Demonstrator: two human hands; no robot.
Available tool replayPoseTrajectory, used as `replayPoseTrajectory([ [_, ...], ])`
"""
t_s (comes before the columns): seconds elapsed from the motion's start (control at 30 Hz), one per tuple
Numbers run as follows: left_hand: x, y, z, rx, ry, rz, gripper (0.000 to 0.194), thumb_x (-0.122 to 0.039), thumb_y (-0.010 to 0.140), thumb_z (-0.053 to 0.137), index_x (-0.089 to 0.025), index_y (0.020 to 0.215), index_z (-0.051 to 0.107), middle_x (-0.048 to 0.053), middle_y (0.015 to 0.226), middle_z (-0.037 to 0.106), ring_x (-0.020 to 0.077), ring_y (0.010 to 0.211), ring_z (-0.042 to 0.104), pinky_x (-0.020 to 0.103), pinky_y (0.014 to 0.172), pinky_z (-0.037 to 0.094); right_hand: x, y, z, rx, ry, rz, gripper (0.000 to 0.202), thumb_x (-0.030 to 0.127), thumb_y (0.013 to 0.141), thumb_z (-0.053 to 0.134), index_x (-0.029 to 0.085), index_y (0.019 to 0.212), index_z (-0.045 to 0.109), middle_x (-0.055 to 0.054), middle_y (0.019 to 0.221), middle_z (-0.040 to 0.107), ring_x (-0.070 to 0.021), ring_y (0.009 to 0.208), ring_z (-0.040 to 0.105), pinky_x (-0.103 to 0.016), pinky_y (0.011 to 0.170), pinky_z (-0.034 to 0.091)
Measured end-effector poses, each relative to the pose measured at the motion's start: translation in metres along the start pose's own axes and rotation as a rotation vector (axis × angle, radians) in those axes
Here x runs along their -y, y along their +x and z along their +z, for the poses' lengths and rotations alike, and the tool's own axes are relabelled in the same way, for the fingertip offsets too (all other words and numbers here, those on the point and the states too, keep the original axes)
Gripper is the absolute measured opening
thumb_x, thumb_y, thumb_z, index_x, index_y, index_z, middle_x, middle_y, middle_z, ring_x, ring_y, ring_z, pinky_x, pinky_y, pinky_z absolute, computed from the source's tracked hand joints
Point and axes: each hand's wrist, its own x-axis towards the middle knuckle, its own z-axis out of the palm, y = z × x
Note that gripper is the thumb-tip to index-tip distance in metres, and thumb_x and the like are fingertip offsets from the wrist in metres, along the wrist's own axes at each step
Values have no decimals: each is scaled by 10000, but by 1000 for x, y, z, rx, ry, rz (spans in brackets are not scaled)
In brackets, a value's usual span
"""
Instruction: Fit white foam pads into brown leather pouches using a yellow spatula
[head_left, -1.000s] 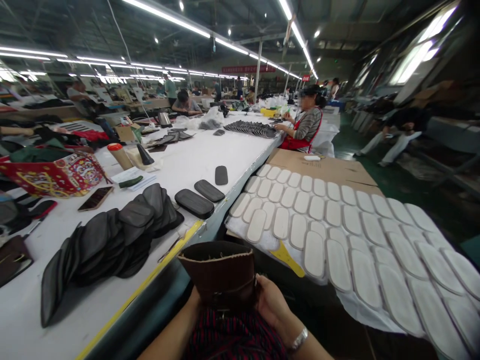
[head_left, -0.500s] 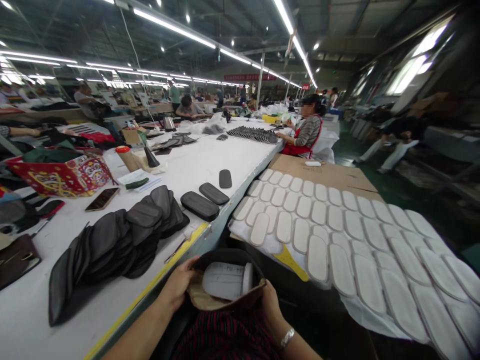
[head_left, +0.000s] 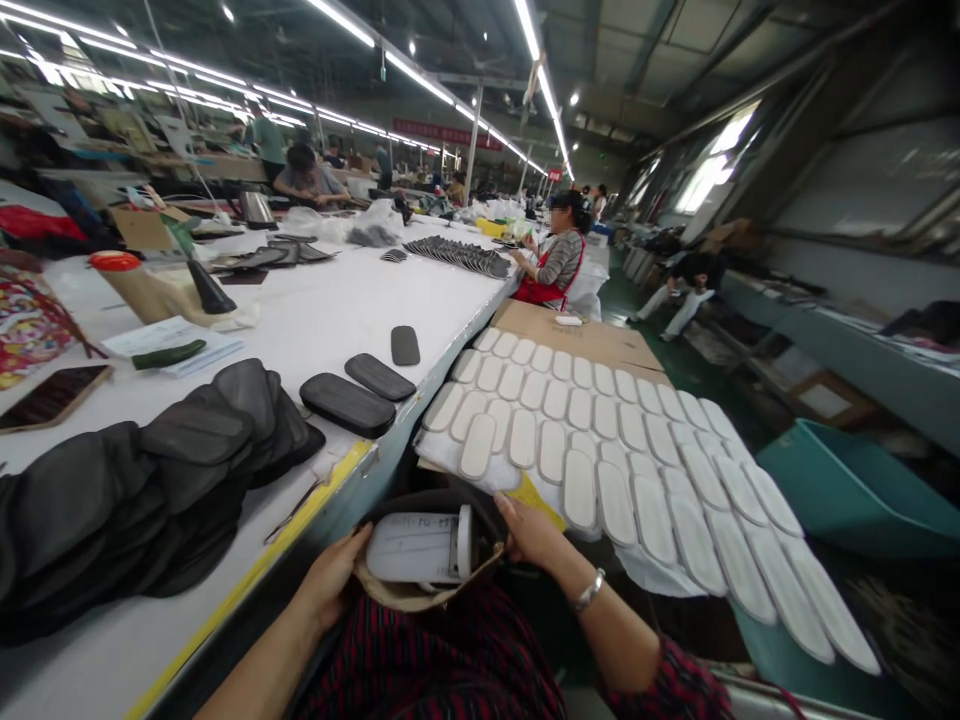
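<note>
Low in front of me is a dark pouch [head_left: 399, 598] with a tan lining, its mouth facing up. A white plastic form [head_left: 409, 548] with handwritten marks and an upright end lies inside it. My left hand [head_left: 335, 578] is closed on the pouch's left rim, thumb on top. On the right side, my right hand [head_left: 529, 532] grips the rim with its fingers bent; some fingertips are hidden. A yellow flat piece [head_left: 541, 500] shows just behind my right hand.
Black padded pieces [head_left: 196, 425] lie heaped on the white table [head_left: 315, 310] at left, near three loose ones [head_left: 347, 402]. White oval pieces [head_left: 577, 488] cover the board at right. A phone [head_left: 52, 397], a teal bin [head_left: 847, 490] and a seated co-worker [head_left: 559, 262] are around.
The view has turned rightward, so the table's things sit farther left. My right hand has shifted up along the pouch's rim. Both hands still hold the pouch.
</note>
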Motion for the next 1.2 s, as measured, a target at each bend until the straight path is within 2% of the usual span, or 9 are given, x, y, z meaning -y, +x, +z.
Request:
replayPoseTrajectory([
  [0.13, 3, 0, -4, 57, 5, -30, 184, -224, 783, 599, -123, 937, 616, 90, 746, 712, 248, 725, 681, 364, 682, 541, 41, -13, 3, 306, -340, 145, 591, 726, 730, 415, 161, 729, 586, -24, 340, 527, -144, 260, 459, -238, 330, 370],
  [0.2, 3, -2, -6, 99, 26, -34, 220, -247, 794, 585, -115, 969, 606, 109, 783, 710, 256, 753, 679, 375, 698, 539, 60, -14, 14, 464, -511, 246, 663, 771, 710, 366, 143, 700, 577, -59, 381, 564, -155, 283, 498, -247, 318, 408],
  [0.27, 3, -3, -7, 132, 75, -30, 258, -284, 809, 561, -110, 996, 595, 126, 816, 706, 259, 774, 676, 379, 708, 537, 75, -10, 28, 533, -607, 332, 639, 739, 712, 420, 124, 627, 570, -81, 405, 575, -165, 319, 536, -263, 338, 457],
  [0.43, 3, 1, -8, 142, 272, 50, 304, -363, 816, 526, -130, 1005, 576, 122, 854, 695, 237, 770, 669, 359, 716, 527, 86, 5, 47, 428, -627, 364, 296, 380, 760, 598, 88, 713, 581, -43, 424, 564, -171, 373, 570, -288, 404, 521],
  [0.57, -2, 11, -10, 113, 530, 110, 298, -384, 768, 559, -128, 918, 585, 91, 775, 680, 239, 757, 649, 357, 676, 519, 63, 0, 24, 349, -551, 357, 231, 244, 782, 567, 72, 936, 557, 4, 427, 525, -156, 363, 541, -300, 410, 514],
  [0.7, -14, 24, -9, 76, 807, 204, 227, -331, 710, 574, -135, 817, 611, 70, 758, 668, 256, 846, 619, 329, 701, 490, 20, -20, -2, 272, -405, 300, 282, 239, 871, 442, 172, 1145, 448, 71, 517, 470, -82, 419, 515, -252, 525, 522],
  [0.87, -21, 24, -5, 91, 1028, 321, 310, -345, 732, 491, -144, 913, 643, 85, 833, 693, 268, 893, 618, 307, 720, 469, -19, -30, -1, 259, -327, 222, 241, 285, 917, 341, 219, 1113, 464, 39, 603, 486, -87, 525, 550, -241, 603, 509],
  [1.07, -3, 3, -23, 145, 1182, 398, 425, -348, 779, 376, -118, 1040, 622, 89, 909, 698, 249, 944, 615, 294, 796, 460, -24, -36, -4, 303, -511, 107, 279, 328, 898, 368, 193, 1067, 544, -7, 650, 572, -127, 562, 590, -257, 591, 496],
  [1.2, -1, -4, -29, 142, 1263, 363, 476, -350, 797, 319, -119, 1109, 595, 70, 827, 709, 241, 782, 655, 318, 704, 494, -8, -30, 9, 204, -771, -91, 329, 325, 897, 389, 183, 1161, 524, -114, 1013, 604, -210, 916, 593, -328, 810, 443],
])
